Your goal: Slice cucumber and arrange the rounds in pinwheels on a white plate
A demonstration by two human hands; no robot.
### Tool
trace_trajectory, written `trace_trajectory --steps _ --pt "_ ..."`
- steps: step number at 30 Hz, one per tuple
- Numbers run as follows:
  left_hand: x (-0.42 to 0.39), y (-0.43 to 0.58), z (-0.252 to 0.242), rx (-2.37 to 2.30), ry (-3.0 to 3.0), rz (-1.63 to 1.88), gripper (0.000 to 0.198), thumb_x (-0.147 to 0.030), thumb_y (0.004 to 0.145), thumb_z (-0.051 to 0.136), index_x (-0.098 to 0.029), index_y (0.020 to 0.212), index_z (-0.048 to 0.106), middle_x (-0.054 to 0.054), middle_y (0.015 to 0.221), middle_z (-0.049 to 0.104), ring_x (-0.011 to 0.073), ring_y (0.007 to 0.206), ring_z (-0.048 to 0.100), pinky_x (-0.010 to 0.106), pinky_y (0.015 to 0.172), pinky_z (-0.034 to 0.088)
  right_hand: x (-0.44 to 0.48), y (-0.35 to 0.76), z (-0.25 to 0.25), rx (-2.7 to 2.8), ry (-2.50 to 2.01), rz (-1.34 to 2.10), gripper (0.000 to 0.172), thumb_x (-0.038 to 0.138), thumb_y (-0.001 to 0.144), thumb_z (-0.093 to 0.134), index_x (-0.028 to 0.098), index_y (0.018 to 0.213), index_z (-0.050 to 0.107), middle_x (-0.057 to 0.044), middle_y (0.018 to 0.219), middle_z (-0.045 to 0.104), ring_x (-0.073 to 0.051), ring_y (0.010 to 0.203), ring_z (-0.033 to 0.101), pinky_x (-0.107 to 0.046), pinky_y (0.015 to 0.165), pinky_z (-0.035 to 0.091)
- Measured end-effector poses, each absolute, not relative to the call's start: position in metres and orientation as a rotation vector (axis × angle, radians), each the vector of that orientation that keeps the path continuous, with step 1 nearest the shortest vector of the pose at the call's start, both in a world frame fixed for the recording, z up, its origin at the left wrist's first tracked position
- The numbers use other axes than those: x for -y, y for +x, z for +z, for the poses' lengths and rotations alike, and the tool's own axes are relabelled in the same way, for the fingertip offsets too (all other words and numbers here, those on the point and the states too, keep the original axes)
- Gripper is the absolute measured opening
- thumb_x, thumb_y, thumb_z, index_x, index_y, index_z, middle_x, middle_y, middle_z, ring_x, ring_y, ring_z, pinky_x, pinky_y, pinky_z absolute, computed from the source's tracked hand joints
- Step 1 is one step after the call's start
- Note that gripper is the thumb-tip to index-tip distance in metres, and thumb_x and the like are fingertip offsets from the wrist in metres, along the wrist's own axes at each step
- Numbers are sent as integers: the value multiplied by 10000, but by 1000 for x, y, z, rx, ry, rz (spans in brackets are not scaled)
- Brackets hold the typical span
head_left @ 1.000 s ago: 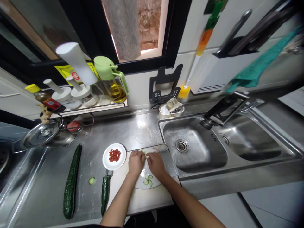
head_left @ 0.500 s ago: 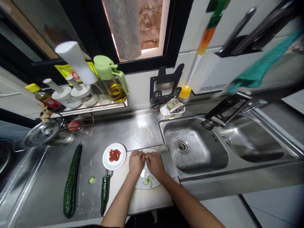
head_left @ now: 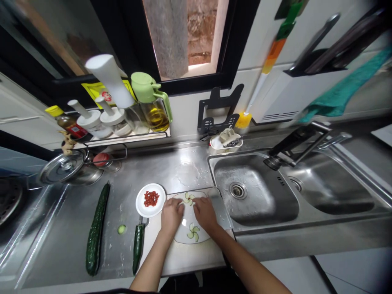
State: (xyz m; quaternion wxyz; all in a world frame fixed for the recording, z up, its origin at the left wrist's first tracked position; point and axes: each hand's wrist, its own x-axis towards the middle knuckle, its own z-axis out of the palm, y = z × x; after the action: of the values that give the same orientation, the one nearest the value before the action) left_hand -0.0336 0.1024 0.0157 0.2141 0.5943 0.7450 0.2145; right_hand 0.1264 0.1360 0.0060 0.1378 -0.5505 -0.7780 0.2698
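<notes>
On the cutting board (head_left: 183, 261) lies a clear oval plate (head_left: 183, 233) with cucumber slices set out as two pinwheel flowers. The lower flower (head_left: 192, 232) sits near the plate's front edge; the upper flower (head_left: 189, 198), with a small red speck at its middle, is at the far side. My left hand (head_left: 172, 213) rests beside the upper flower's left, fingers loosely bent and apart, holding nothing visible. From the right, my right hand (head_left: 206, 213) stretches its index finger to the upper flower's edge, thumb apart. A white dish (head_left: 139, 203) of red goji berries (head_left: 151, 199) stands left of the plate.
Left of the board lie a cut cucumber (head_left: 138, 247) over a knife, a cucumber end piece (head_left: 121, 229) and a whole cucumber (head_left: 97, 230). A double sink (head_left: 257, 192) is at right. A seasoning rack (head_left: 128, 139) with an oil jug (head_left: 153, 100) hangs behind.
My hands have moved apart from their touching position over the upper flower. That flower now shows between them, with red at its middle. The view has shifted slightly left.
</notes>
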Motion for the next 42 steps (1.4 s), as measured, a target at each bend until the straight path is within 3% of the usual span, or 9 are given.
trace_trajectory --steps 12,18,27,42 --pt "-67 -129 15 -2551 1263 448 285 -312 794 482 -178 940 687 89 915 691 213 857 619 315 834 437 -112 122 16 2246 -1550 823 205 144 822 476 189 905 658 -58 912 646 -202 878 512 -309 864 333" --pt "-82 -135 15 -2576 1234 422 304 -315 793 479 -173 942 703 95 921 700 208 889 626 290 861 423 -105 119 19 2281 -1527 801 206 126 821 467 185 878 656 -52 886 630 -193 872 505 -301 856 334" --pt "-85 -138 11 -2580 1201 331 292 -314 801 467 -203 896 719 95 884 709 211 831 633 282 766 430 -103 122 18 2238 -1533 798 194 120 810 486 179 870 660 -54 847 622 -201 847 488 -302 835 341" --pt "-65 -113 25 -2421 1433 661 256 -338 808 488 -204 805 706 46 852 714 180 776 625 284 763 450 -103 153 24 2144 -1618 791 216 175 828 450 173 873 662 -65 838 642 -211 827 522 -324 800 375"
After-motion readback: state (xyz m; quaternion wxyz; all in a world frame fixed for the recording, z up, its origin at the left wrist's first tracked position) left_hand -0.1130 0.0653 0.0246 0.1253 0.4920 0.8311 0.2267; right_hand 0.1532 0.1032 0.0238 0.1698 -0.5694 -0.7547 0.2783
